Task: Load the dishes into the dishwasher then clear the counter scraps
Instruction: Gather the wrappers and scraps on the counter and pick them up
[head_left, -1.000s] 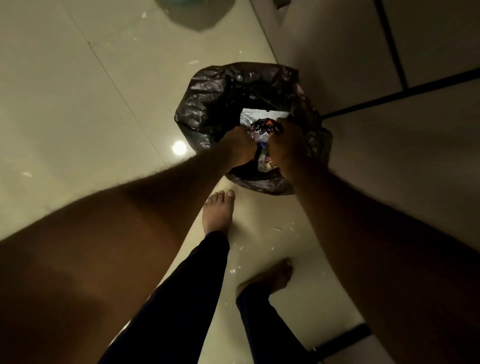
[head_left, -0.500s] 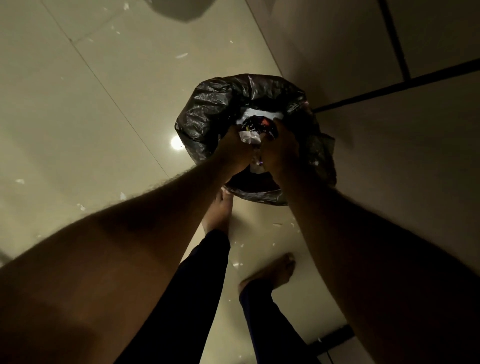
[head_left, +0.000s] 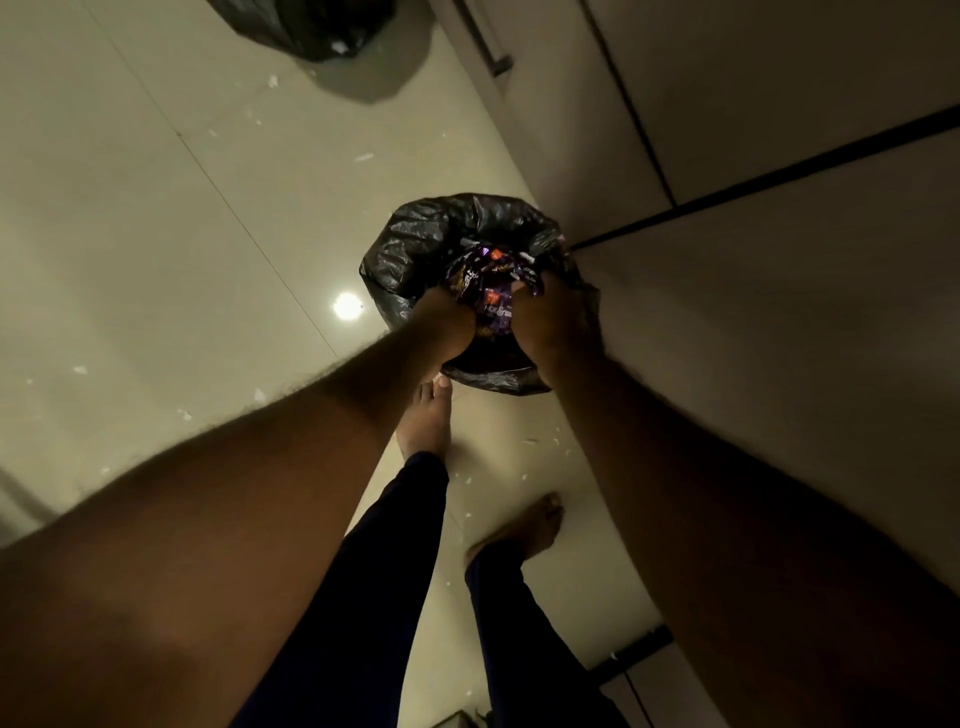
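Legs: dark trousers, standing, seen from above between the two bare forearms.
Feet: both bare on the floor; the left foot (head_left: 426, 421) is forward, its toes just beside the bin's near edge, and the right foot (head_left: 530, 525) is set further back.
Floor: pale glossy tiles (head_left: 156, 234) with small white paper bits (head_left: 184, 414) scattered about, and a round lamp reflection (head_left: 347, 305) just left of the bin.
Hands: the left hand (head_left: 444, 325) and the right hand (head_left: 550, 317) are close together over the bin's mouth, both gripping the same bundle from either side.
Wrappers: a crumpled purple bundle of wrappers (head_left: 485, 288) with orange patches and some print, held between the two hands at the top of the bin.
Bin: lined with a black plastic bag (head_left: 415, 249), standing on the floor against the cabinet.
Cabinet: plain pale doors (head_left: 779, 312) on the right, with dark gaps between them.
Far end: a second black bag (head_left: 311, 26) lies on the floor at the top edge.
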